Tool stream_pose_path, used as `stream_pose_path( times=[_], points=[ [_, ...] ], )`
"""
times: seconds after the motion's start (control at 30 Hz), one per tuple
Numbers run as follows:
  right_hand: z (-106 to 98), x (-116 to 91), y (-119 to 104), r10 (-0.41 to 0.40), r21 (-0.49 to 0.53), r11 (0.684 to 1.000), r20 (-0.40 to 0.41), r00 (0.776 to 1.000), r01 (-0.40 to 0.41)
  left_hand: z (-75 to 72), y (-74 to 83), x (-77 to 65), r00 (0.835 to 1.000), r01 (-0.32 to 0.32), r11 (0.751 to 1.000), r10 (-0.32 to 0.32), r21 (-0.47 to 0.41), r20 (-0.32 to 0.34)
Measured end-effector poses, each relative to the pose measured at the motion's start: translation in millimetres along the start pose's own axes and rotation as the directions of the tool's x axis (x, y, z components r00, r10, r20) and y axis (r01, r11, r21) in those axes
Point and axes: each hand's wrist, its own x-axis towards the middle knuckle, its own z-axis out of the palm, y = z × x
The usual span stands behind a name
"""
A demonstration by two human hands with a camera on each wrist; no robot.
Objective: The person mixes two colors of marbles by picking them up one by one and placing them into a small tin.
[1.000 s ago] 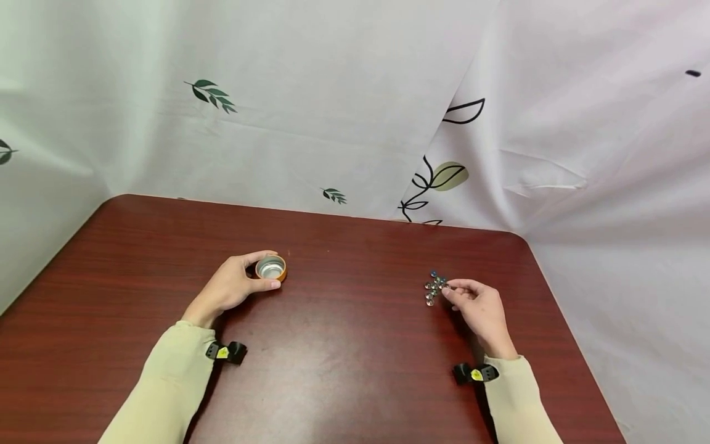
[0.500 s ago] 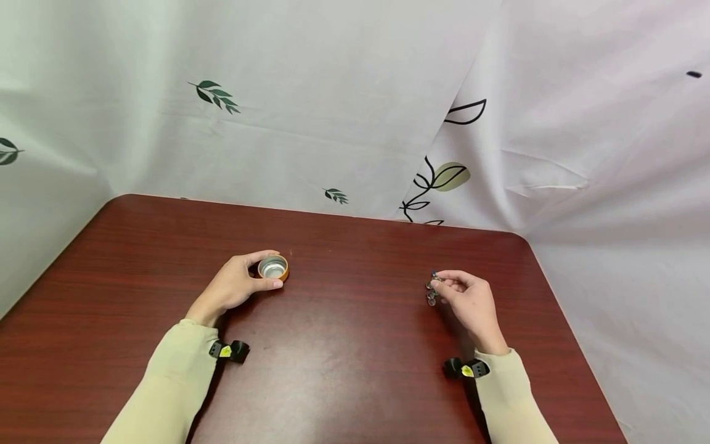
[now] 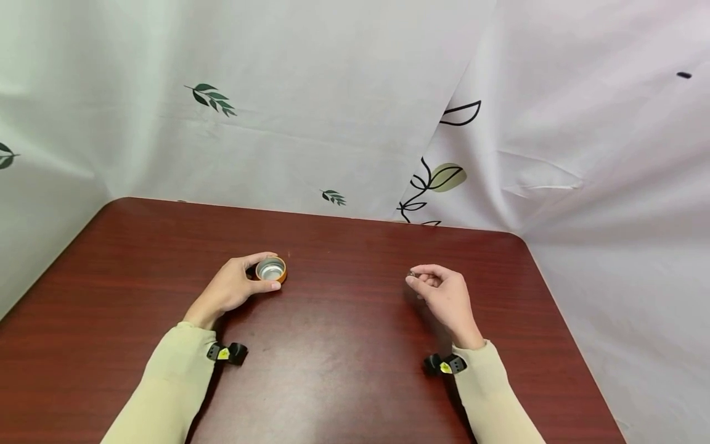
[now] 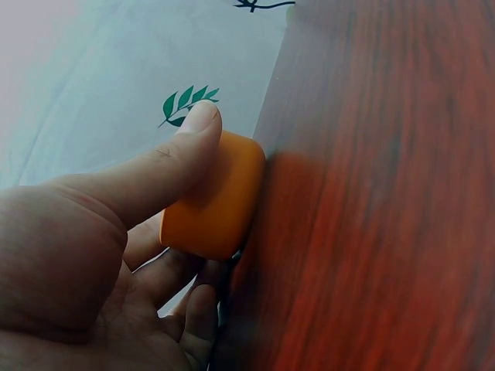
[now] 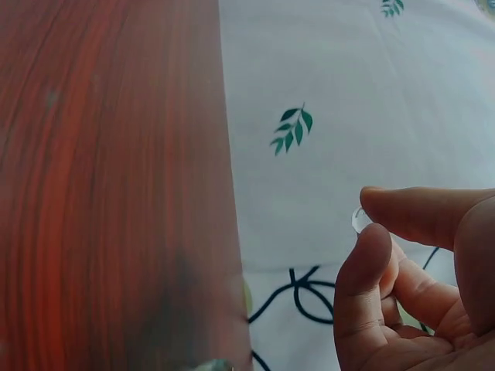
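A small round tin [image 3: 283, 278], orange outside and bare silver inside, is held upright on the table by my left hand [image 3: 230, 287]. Thumb and fingers grip it from opposite sides; the left wrist view shows its smooth orange wall [image 4: 220, 205] under the thumb. My right hand [image 3: 448, 301] pinches a small clear glass bead [image 5: 359, 221] between thumb and index finger, raised over the table. The remaining fingers curl beneath. In the head view the pile of beads is hidden by the right hand. A blurred glassy piece [image 5: 213, 365] shows at the right wrist view's bottom edge.
The reddish-brown wooden table [image 3: 333, 345] has rounded far corners. A white cloth [image 3: 288, 123] with leaf prints hangs right behind it and along the sides. Each sleeve cuff carries a black wrist camera, left [image 3: 237, 353] and right [image 3: 432, 364].
My right hand has picked a glass bead from the pile and moved left with it, now covering the other beads in the head view. The left hand and tin have stayed put.
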Motion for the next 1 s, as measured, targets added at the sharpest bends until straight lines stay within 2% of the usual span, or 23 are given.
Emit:
stream_pose_path(
  times=[0.27, 0.83, 1.0],
  points=[
    [20, 4, -16, -0.040, 0.015, 0.999, 0.026, 0.999, 0.039, -1.2, -4.1, -1.2, 1.000, -0.010, 1.000, 0.010, 0.020, -0.002],
    [62, 6, -33, -0.101, 0.067, 0.993, 0.092, 0.991, 0.095, -1.3, 0.4, -0.8, 1.000, -0.022, 0.999, 0.023, 0.026, -0.011],
    [73, 3, -44, -0.108, 0.082, 0.992, 0.108, 0.988, 0.100, -1.1, 2.6, -0.8, 1.000, -0.025, 0.999, 0.025, 0.022, -0.010]
  ],
)
